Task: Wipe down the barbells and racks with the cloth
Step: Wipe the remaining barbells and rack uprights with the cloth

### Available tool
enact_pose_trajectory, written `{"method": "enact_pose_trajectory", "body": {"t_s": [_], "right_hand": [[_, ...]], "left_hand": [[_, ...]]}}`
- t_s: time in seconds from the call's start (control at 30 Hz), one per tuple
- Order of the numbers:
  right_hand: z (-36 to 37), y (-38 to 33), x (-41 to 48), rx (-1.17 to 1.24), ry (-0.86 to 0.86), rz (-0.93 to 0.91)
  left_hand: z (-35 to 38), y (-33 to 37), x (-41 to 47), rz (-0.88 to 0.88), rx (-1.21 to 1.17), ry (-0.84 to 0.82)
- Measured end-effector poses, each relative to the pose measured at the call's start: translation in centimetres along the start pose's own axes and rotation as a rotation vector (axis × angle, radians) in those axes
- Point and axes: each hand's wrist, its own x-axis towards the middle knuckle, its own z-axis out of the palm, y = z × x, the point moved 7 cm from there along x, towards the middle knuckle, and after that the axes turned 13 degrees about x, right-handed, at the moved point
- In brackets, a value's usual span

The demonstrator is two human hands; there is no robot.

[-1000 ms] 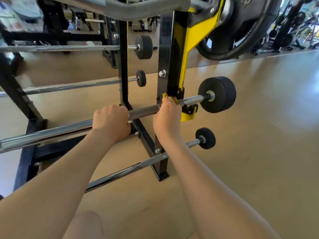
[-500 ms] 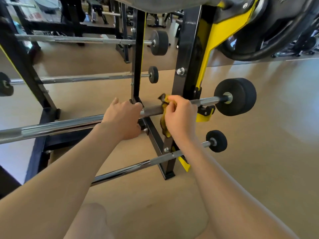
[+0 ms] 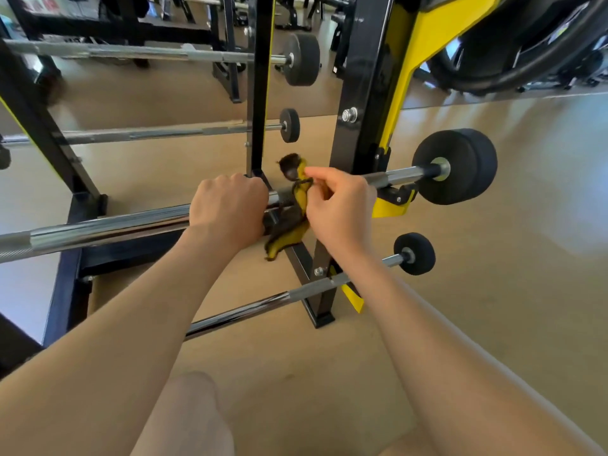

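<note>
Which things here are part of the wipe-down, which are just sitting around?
In use: yellow stained cloth, pinched by right hand; chrome barbell with black end weight, gripped by left hand; black-and-yellow steel rack.
Idle: big black weight plate; thin chrome bar lower down.

Glossy chrome metal barbell (image 3: 98, 227); soft, dirty yellow cloth (image 3: 289, 236).

We are in a gym. A black and yellow steel rack (image 3: 358, 93) holds chrome barbells (image 3: 98, 225) one above another, each ending in a round black weight (image 3: 460, 166), and a large black weight plate (image 3: 526, 44) sits at the top right. We also see a smooth tan floor (image 3: 493, 291) and more dark equipment frames (image 3: 184, 11) standing in the background.
</note>
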Motion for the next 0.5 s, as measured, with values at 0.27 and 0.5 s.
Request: {"method": "enact_pose_trajectory", "body": {"t_s": [0.27, 0.5], "right_hand": [[2.2, -2.5, -1.8, -0.062, 0.011, -0.055], [1.5, -2.0, -1.2, -0.121, 0.148, -0.025]], "left_hand": [[0.0, -0.1, -0.3, -0.037, 0.003, 0.037], [0.1, 0.0, -0.6, -0.078, 0.011, 0.041]]}}
